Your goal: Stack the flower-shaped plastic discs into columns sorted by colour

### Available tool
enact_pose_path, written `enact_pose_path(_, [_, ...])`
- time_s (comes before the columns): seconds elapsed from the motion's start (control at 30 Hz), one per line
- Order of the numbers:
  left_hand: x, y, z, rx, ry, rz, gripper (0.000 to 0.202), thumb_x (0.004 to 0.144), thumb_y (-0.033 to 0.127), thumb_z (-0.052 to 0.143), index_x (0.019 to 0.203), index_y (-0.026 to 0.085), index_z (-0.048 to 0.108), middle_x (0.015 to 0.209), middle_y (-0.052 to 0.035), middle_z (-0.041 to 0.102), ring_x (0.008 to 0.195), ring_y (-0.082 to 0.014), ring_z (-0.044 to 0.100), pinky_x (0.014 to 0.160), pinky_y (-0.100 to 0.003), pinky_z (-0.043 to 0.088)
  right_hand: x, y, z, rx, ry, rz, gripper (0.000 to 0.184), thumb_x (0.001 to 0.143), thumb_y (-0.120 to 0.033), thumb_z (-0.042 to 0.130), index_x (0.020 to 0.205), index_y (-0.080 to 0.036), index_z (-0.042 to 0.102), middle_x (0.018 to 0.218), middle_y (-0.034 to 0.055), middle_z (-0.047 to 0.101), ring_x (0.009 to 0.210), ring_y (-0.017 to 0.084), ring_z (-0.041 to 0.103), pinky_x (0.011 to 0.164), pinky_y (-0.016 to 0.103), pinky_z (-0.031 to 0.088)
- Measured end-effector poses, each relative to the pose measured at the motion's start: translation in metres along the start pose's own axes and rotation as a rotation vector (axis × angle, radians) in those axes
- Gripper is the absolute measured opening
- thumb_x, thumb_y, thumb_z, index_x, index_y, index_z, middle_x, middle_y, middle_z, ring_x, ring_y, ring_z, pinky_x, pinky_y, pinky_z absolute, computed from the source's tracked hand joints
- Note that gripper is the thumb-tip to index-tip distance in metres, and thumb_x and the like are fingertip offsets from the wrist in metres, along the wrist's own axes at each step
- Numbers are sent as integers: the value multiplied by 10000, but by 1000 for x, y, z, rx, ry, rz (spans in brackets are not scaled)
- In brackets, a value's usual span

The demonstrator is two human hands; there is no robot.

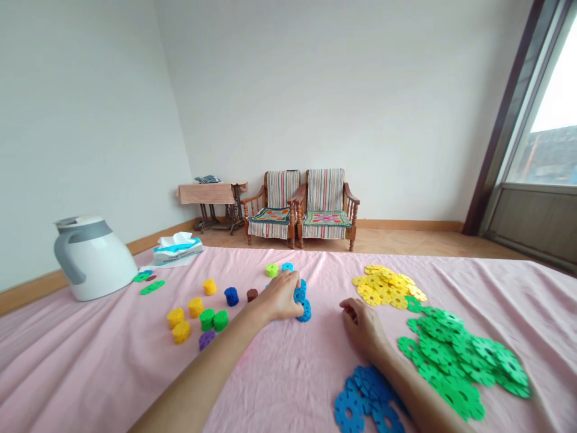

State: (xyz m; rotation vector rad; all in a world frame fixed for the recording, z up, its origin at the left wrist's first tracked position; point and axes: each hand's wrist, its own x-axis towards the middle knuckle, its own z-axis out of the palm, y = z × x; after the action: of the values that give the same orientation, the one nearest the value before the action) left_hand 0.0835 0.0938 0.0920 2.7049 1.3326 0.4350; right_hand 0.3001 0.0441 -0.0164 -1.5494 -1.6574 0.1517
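Observation:
My left hand [283, 297] reaches out over the pink cloth [279, 379] with its fingers closed around a stack of blue snowflake discs [303, 300]. My right hand [363, 328] rests on the cloth to the right, fingers curled, nothing visible in it. A loose pile of blue discs [367, 403] lies beside my right forearm. Green discs [460, 361] spread out to the right, with yellow discs [387, 285] beyond them. Small stacks in yellow [181, 325], green [214, 319], dark blue [231, 295], brown [252, 294] and purple [207, 338] stand to the left.
A white kettle [92, 255] stands at the far left, with a tissue pack [177, 248] behind it. Two green pieces [152, 287] lie near the kettle. Two wooden armchairs [300, 207] and a small table [211, 195] stand against the far wall. A window [550, 132] is on the right.

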Motion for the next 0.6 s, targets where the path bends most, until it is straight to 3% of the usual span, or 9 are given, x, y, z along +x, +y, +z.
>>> enact_pose_path(0.17, [2,4,13,46,-28,8,308,558,222,610,825,200,459,883,-36,528,828,-221,532,689,-290,402,-1,-1,-1,1,9,-13,250,754,-170,391,874,-148,608,710,37,601,629,144,567,602,254,427])
enact_pose_path(0.6, [4,6,20,89,-72,-11,271,589,203,599,824,200,463,883,-38,554,850,-225,541,703,-290,402,0,-2,-1,-10,19,-22,250,751,-165,394,863,-143,616,693,39,603,615,144,563,589,253,420])
